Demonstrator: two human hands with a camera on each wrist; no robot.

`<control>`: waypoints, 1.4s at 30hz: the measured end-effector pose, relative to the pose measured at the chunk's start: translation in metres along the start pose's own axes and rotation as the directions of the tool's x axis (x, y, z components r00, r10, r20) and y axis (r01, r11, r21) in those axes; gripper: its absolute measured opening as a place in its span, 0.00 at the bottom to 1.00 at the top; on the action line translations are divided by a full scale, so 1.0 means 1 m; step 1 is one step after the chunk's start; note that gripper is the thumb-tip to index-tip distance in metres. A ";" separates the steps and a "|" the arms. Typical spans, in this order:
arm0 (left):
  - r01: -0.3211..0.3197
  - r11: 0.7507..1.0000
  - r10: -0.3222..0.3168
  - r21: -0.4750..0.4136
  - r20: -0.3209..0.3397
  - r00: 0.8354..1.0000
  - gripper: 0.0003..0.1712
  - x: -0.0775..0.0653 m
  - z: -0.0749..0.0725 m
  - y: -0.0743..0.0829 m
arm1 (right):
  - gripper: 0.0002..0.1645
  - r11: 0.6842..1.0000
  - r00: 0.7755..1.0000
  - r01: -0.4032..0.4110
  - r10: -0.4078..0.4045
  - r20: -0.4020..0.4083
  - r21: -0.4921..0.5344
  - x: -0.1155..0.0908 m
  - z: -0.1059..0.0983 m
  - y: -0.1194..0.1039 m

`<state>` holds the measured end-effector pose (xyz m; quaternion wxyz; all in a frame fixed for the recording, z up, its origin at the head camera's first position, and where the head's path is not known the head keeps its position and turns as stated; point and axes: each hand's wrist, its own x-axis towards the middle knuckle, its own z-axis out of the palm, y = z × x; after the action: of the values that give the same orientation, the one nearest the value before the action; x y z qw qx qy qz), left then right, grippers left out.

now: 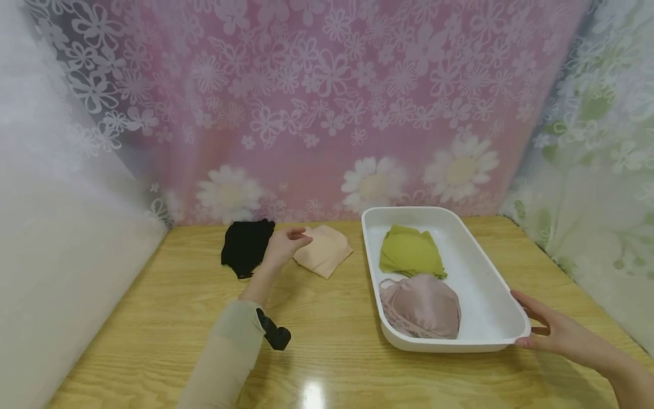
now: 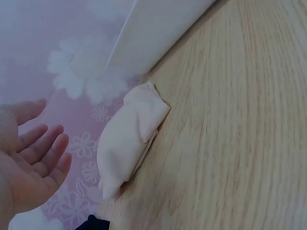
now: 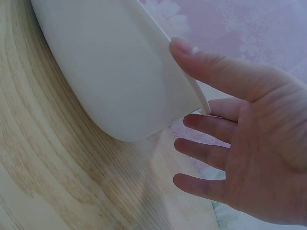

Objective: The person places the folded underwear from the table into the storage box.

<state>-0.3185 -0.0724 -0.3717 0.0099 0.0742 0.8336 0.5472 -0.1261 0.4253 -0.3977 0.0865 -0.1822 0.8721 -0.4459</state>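
Observation:
Above the table, my left hand [image 1: 285, 245] hangs with relaxed fingers and holds nothing. It is between a black folded garment [image 1: 245, 245] and a beige folded garment [image 1: 324, 250], its fingertips overlapping the beige one in the head view. In the left wrist view the hand is apart from the beige garment [image 2: 128, 139]. My right hand [image 1: 557, 332] holds the near right corner of a white plastic tray [image 1: 493, 267], thumb and index finger at its rim [image 3: 189, 88]. Inside the tray lie an olive green folded garment [image 1: 411, 250] and, nearer, a mauve bra [image 1: 426, 307] with lace trim.
The tray stands on a wooden table [image 1: 317, 324], to the right of the black and beige garments. A pink flowered curtain [image 1: 317, 113] closes off the back, with pale sheets at both sides. A small black device [image 1: 276, 335] is strapped to my left wrist.

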 end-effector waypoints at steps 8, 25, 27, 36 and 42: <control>0.031 0.999 -0.032 -0.005 -0.054 0.998 0.29 0.021 0.001 -0.021 | 0.47 0.997 0.998 0.030 -0.034 -0.049 -0.070 0.000 0.003 0.001; 0.172 0.983 -0.169 0.056 -0.059 0.984 0.40 0.037 0.020 -0.049 | 0.48 0.999 1.000 0.014 -0.015 -0.015 -0.031 -0.001 0.003 -0.001; 0.168 0.983 -0.164 0.071 -0.065 0.984 0.41 0.037 0.025 -0.049 | 0.48 0.998 0.999 0.025 -0.028 -0.046 -0.057 -0.002 0.005 0.000; 0.216 0.929 -0.187 0.302 -0.123 0.975 0.48 0.036 0.041 -0.043 | 0.47 0.994 0.995 0.071 -0.076 -0.068 -0.078 -0.002 0.006 0.002; 0.251 0.897 -0.211 0.365 -0.147 0.967 0.46 0.036 0.043 -0.039 | 0.47 0.994 0.994 0.094 -0.097 -0.051 -0.057 0.000 0.007 0.002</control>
<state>-0.3548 -0.0434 -0.4227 0.0170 -0.0532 0.9261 0.3732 -0.1244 0.4212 -0.4027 0.0364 -0.2139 0.8762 -0.4304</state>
